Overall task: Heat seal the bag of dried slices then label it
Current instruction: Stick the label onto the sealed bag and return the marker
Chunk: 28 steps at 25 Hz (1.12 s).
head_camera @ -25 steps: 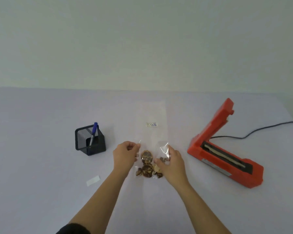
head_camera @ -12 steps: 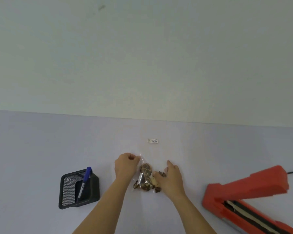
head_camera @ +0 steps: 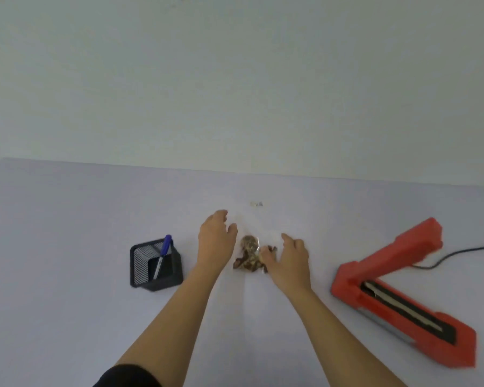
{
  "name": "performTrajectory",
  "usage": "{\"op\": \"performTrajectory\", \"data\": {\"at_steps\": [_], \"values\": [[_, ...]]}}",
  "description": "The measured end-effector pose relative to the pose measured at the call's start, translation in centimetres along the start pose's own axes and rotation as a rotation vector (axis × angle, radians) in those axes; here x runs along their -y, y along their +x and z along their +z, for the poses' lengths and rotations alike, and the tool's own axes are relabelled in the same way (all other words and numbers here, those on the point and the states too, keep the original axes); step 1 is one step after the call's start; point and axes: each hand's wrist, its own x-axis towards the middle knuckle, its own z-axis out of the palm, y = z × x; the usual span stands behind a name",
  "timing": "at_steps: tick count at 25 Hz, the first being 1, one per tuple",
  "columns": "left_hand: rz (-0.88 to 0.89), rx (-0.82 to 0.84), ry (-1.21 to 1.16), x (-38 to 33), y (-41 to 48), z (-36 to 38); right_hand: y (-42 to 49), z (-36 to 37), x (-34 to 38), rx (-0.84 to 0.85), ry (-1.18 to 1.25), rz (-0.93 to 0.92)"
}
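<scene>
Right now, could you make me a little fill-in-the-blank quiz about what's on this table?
1. The heat sealer on the right is coloured ____.
2. Its lid stands ____, raised off its base.
3. The blue pen stands in a black mesh ____.
4. The bag of dried slices lies between the person's two ____.

Missing words: red; open; holder; hands

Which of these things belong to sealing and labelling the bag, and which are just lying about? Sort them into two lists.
For the job:
bag of dried slices, between left hand and right hand
red heat sealer, lid up
blue pen, in the mesh pen holder
small label, beyond the bag

Just lying about:
black power cord
</scene>
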Motion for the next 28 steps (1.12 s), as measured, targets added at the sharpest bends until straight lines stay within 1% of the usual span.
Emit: {"op": "performTrajectory", "data": {"at_steps": [2, 4, 6, 7, 9, 11, 12, 13, 15, 19, 21, 23, 24, 26, 28], "values": [[0.097, -0.065, 0.055, -0.8, -2.0, -2.1, -2.3, 0.5, 0.6, -0.021, -0.013, -0.042], [0.164, -0.154, 0.124, -0.7, -4.2, -4.1, -5.0, 1.7, 1.0, 0.011, -0.033, -0.083], [0.167, -0.245, 0.218, 0.7, -5.6, -5.9, -7.2, 3.2, 1.1, 0.073, -0.065, -0.122], [0.124, -0.267, 0.289, 1.6, -5.9, -6.6, -8.1, 3.8, 1.1, 0.113, -0.078, -0.14], [-0.051, -0.237, 0.406, 3.8, -6.1, -7.7, -9.7, 5.0, 1.0, 0.24, -0.108, -0.165], [-0.253, -0.141, 0.368, 5.5, -5.9, -8.2, -10.6, 6.0, 0.8, 0.352, -0.181, -0.186], [-0.32, -0.093, 0.314, 6.2, -5.8, -8.2, -10.8, 6.4, 0.7, 0.381, -0.224, -0.195], [-0.347, -0.062, 0.265, 6.7, -5.5, -8.1, -10.8, 6.7, 0.7, 0.394, -0.26, -0.204], [-0.313, -0.051, 0.194, 6.9, -5.0, -8.0, -10.7, 7.0, 0.8, 0.378, -0.313, -0.23], [-0.147, -0.092, 0.114, 4.1, -1.8, -7.9, -10.0, 8.0, 0.5, 0.332, -0.429, -0.288], [-0.097, -0.084, 0.095, 2.1, 0.9, -7.6, -9.5, 8.6, -0.1, 0.364, -0.499, -0.284], [-0.072, -0.061, 0.111, 0.7, 3.8, -7.2, -9.3, 9.3, -0.7, 0.383, -0.505, -0.274], [-0.066, -0.052, 0.121, 0.2, 5.0, -6.9, -9.4, 9.9, -1.1, 0.364, -0.493, -0.28], [-0.066, -0.038, 0.137, -0.3, 7.5, -6.0, -9.5, 10.7, -1.7, 0.233, -0.504, -0.299], [-0.057, -0.021, 0.166, -0.5, 9.5, -4.9, -9.3, 11.5, -2.2, 0.187, -0.492, -0.268]]}}
